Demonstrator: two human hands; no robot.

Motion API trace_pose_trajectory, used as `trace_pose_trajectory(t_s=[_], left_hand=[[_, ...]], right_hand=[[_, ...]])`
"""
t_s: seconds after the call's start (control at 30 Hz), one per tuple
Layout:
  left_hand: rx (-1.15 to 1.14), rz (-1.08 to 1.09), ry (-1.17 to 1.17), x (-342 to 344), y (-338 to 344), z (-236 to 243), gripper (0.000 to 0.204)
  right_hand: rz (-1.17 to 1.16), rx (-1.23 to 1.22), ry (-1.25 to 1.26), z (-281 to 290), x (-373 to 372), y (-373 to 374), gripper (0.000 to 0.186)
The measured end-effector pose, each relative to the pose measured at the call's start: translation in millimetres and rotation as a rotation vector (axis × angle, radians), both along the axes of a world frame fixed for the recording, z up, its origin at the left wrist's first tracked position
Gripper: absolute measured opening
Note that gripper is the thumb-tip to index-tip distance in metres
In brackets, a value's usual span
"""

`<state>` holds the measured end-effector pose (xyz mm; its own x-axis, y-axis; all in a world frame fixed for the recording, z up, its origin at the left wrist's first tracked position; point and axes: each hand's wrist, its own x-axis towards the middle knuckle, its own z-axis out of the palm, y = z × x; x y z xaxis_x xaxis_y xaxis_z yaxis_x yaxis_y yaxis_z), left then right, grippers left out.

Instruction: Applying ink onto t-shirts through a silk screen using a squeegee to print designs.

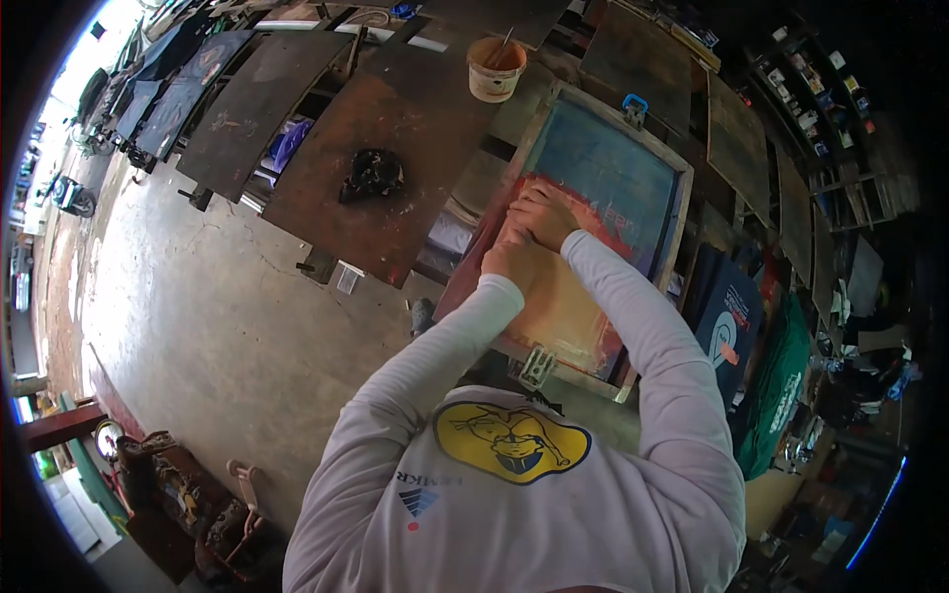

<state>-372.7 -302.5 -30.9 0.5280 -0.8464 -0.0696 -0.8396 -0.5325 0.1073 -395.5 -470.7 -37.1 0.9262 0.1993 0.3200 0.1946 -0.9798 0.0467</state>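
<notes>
A wooden-framed printing screen [583, 163] lies in front of me, its mesh blue at the far end. Red and orange ink covers the near part. Over the mesh's left side, my right hand [546, 214] has its fingers curled down. Just nearer, my left hand [512, 260] is closed too, its fingertips hidden. Whatever the two hands grip or press is covered by them. A metal clamp [539, 367] sits at the frame's near end, and a clamp with a blue handle [635, 107] at the far end.
Beyond the screen stands a stained white bucket [495, 71] with a stick in it. A crumpled black bundle [373, 176] lies on the dark board [425, 119] to the left. Dark printed cloth [729, 321] and green cloth [778, 390] hang at the right. Concrete floor [217, 326] stretches left.
</notes>
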Motion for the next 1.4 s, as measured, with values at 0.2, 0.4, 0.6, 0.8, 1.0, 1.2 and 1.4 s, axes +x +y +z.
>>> trace_pose_trajectory(t_s=[0.2, 0.4, 0.6, 0.8, 1.0, 1.2, 1.4], left_hand=[[-0.085, -0.008, 0.099, -6.1, 3.0, -1.3, 0.024], [-0.036, -0.126, 0.185, -39.3, 20.4, 8.2, 0.030], [0.055, -0.071, 0.109, -23.8, 19.1, -2.7, 0.032], [0.021, -0.013, 0.020, -38.6, 21.7, -2.4, 0.027], [-0.095, -0.025, 0.164, -75.7, 37.4, 16.5, 0.030], [-0.024, 0.040, -0.041, -45.1, 44.8, 24.9, 0.029], [-0.036, 0.026, -0.027, -17.9, 42.8, -13.3, 0.028]], right_hand=[[-0.116, 0.129, 0.072, -11.5, -21.4, 8.6, 0.020], [-0.080, 0.096, 0.206, 9.7, -59.1, 15.1, 0.021], [-0.008, 0.137, 0.074, 2.6, -32.1, 17.1, 0.023], [-0.068, 0.187, -0.033, -14.9, -45.7, 26.8, 0.025], [0.018, 0.119, 0.119, 2.0, -80.8, 21.1, 0.020], [0.056, 0.155, -0.100, 0.4, -38.6, 35.0, 0.020], [0.013, 0.177, -0.128, -19.8, -17.7, 37.9, 0.019]])
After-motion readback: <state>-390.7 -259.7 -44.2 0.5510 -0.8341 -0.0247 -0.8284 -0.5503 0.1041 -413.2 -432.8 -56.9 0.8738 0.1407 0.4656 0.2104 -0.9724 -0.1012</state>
